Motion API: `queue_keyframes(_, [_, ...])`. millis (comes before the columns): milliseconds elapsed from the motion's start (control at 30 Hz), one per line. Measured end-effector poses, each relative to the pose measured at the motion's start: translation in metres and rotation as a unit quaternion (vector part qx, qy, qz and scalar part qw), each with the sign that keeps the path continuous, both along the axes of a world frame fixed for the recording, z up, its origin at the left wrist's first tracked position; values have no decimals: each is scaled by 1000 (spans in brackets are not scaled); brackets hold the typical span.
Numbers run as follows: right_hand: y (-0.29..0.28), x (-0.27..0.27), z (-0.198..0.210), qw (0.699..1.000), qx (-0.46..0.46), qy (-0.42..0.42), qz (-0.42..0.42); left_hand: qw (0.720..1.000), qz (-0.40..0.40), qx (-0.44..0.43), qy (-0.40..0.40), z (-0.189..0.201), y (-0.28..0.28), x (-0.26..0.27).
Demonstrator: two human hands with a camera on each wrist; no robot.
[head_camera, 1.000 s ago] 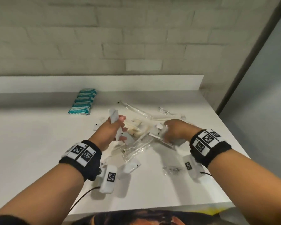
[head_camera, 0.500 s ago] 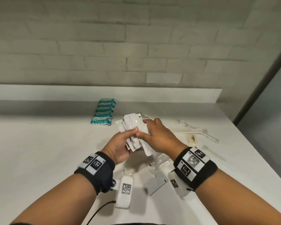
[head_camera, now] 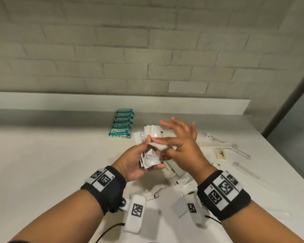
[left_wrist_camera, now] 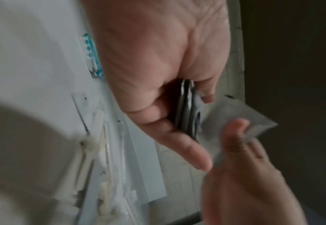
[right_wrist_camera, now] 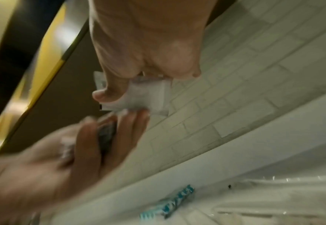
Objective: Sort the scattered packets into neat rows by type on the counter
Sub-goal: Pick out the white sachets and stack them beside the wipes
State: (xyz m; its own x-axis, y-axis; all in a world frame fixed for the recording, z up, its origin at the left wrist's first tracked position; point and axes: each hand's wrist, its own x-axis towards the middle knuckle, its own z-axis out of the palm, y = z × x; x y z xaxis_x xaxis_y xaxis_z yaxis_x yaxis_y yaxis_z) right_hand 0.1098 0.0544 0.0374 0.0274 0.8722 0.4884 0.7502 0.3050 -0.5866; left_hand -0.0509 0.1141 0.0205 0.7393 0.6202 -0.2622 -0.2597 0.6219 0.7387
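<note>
My left hand (head_camera: 153, 152) holds a fanned stack of small white packets (head_camera: 150, 161) above the counter (head_camera: 42, 163); its thumb lies on top and its fingers curl beneath. In the left wrist view the stack (left_wrist_camera: 187, 106) shows edge-on. My right hand (head_camera: 165, 146) meets it from the right. Its thumb and index finger pinch one white packet (right_wrist_camera: 148, 94) at the stack's top, and the other fingers spread out. A neat row of teal packets (head_camera: 123, 123) lies at the back of the counter.
A loose pile of clear and white packets (head_camera: 172, 172) lies under my hands, with a grey square packet (head_camera: 181, 206) nearer me. Long clear-wrapped items (head_camera: 226, 146), a small beige packet (head_camera: 221, 154) and a clear tube (head_camera: 246, 171) sit at the right. A brick wall backs the counter.
Both hands rose from the pile and came together. The left now holds a gathered stack, and the right hand's fingers have spread while it pinches one packet.
</note>
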Motion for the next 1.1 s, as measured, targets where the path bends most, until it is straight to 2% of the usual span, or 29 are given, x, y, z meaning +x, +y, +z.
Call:
queue_keyframes(67, [-1,0,-9,991,-21,-129,14,1000,-2,8,-31,6,1,-3])
queue_keyframes(133, [-1,5,-11,985,-73,-154,34,999,-11,29,-40,9,2,-4])
queue_keyframes(200, [-2,8,-7,981,-121,-136,67,998,-10,52,-18,7,2,-1])
queue_keyframes(267, [-5,10,-2,986,-130,-80,66,998,12,65,7,6,1,5])
queue_keyframes(333, [-6,16,5,992,-121,29,14,996,25,79,24,7,1,12])
queue_keyframes(400, [-6,28,15,978,-164,127,-32,995,24,93,36,7,1,18])
queue_keyframes(433, [-5,35,19,971,-198,127,-39,994,22,96,43,7,1,20])
queue_keyframes(467, [-4,43,20,969,-225,84,-53,994,19,92,52,6,-1,24])
queue_keyframes(533, [-3,62,23,969,-224,1,-103,994,22,88,67,5,-1,28])
queue_keyframes(567, [-4,74,22,968,-222,17,-121,993,26,86,81,3,-1,31])
queue_keyframes(667, [-8,111,23,954,-188,190,-139,986,34,106,127,-3,1,39])
queue_keyframes(733, [-14,130,21,934,-184,271,-143,973,23,144,180,-6,0,49])
queue_keyframes(833, [-17,139,13,917,-214,311,-128,925,22,235,297,-11,2,67])
queue_keyframes(900, [-20,140,6,899,-236,351,-112,902,44,262,340,-14,5,76])
queue_keyframes(967, [-24,142,1,878,-256,394,-85,908,64,251,330,-16,6,81])
queue_keyframes(1000, [-25,142,0,872,-266,404,-71,923,68,227,304,-15,6,81])
queue_keyframes(1100, [-27,145,4,883,-292,367,-24,961,68,161,215,-10,1,79])
